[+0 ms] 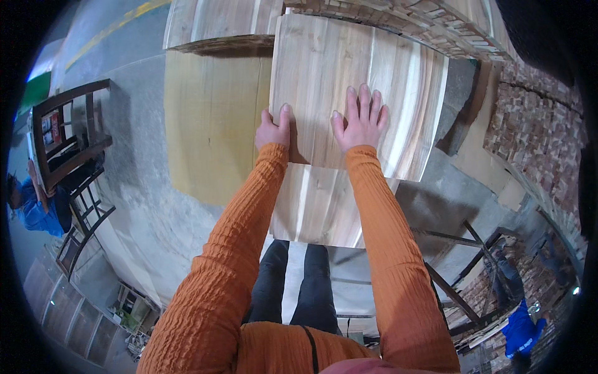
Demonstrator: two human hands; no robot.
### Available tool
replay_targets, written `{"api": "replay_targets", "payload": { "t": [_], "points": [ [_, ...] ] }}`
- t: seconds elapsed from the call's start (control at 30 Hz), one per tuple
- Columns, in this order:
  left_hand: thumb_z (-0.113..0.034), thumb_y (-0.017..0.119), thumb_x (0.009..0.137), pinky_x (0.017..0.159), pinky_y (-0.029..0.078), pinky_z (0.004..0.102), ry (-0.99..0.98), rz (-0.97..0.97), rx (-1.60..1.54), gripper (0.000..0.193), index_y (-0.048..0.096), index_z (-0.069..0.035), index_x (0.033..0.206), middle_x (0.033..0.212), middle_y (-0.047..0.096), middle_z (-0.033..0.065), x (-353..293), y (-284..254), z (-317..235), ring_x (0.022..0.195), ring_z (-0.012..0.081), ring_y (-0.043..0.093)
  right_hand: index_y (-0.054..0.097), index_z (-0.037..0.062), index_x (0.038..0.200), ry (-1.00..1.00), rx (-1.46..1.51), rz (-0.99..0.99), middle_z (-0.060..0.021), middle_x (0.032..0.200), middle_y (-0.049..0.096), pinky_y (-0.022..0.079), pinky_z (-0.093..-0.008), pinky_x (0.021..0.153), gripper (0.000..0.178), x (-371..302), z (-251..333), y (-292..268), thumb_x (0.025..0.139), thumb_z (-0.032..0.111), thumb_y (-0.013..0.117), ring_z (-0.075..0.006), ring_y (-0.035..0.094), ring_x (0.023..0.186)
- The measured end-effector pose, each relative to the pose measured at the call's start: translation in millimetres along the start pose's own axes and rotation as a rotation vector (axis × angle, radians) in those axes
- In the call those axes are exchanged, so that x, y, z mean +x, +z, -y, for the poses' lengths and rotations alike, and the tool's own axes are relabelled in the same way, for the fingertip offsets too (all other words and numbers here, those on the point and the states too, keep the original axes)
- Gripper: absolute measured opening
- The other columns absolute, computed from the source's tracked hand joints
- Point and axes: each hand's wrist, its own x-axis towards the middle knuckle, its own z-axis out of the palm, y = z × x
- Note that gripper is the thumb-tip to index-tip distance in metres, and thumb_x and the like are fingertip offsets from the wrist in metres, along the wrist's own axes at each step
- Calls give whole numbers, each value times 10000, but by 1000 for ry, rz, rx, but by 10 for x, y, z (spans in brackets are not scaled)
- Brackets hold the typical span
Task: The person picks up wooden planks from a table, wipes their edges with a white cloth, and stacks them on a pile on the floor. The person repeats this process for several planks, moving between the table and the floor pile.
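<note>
Panel [324,75] with left hand [273,129] at its edge, right hand [361,128] on its face

Orange sleeves [227,230] nearest, both arms reaching forward, dark trousers [316,280] showing between them. Just past the legs: a second panel [317,202], pale wood, jutting out from beyond the striped panel's near edge and apparently lower.

Left hand at the left edge, thumb on the upper face, fingers folded narrow; whether they hook underneath cannot be told. Right hand palm down, fingers and thumb spread wide on the face, gripping nothing. The striped panel lies flat below both hands, directly ahead of the body.

Handling, as judged: the edge hand suits steering, the spread hand pressing. Even pressure from the right palm should keep the board from rocking; the left thumb should stay light, so the edge can be felt without splinters catching. Sighting along the near edges of both boards would show any skew.

Farther: a yellow sheet [215,124] left of the panel, a wood stack [227,19] beyond it. Right, a large stack of block-ended wood [536,124]. Far left, a person in blue [40,215] beside a dark chair frame [75,159]; far right, another blue shirt [522,330].
</note>
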Motion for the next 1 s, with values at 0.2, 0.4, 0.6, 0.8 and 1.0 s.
{"api": "replay_targets", "payload": {
  "t": [0.2,0.4,0.6,0.8,1.0],
  "points": [
    [-671,409,781,784,453,457,-50,90,98,731,487,-45,1149,1000,614,207,-23,-26,-115,934,377,585,417,156,1319,3,-7,-32,-98,1408,319,124,-556,1050,580,-14,-49,27,806,416,489,-357,223,1310],
    [-668,408,779,791,450,454,-38,67,39,723,492,-34,1117,1001,611,218,-35,-76,-23,944,372,582,391,152,1332,-9,-37,7,-109,1419,292,121,-552,1050,588,-46,38,17,810,407,478,-359,203,1316],
    [-662,418,770,826,441,453,-33,58,14,753,482,-12,1146,1013,605,231,-47,-69,-67,970,384,574,358,139,1350,-43,-135,-24,-108,1434,269,119,-524,1061,603,-58,-26,67,828,421,463,-343,188,1326],
    [-583,499,774,896,414,427,80,45,-336,761,415,-4,1260,1121,558,241,-83,-37,220,1056,358,540,311,92,1368,4,253,-73,-132,1427,284,181,-422,1078,716,-152,-696,-82,799,471,521,-322,242,1319],
    [-596,532,771,917,403,371,242,388,-522,845,310,-19,1347,1244,483,208,-261,88,779,1146,283,478,335,-23,1329,685,322,-27,-243,1381,309,231,-421,1058,886,-953,-2097,-78,745,611,541,-349,296,1291]
  ]
}}
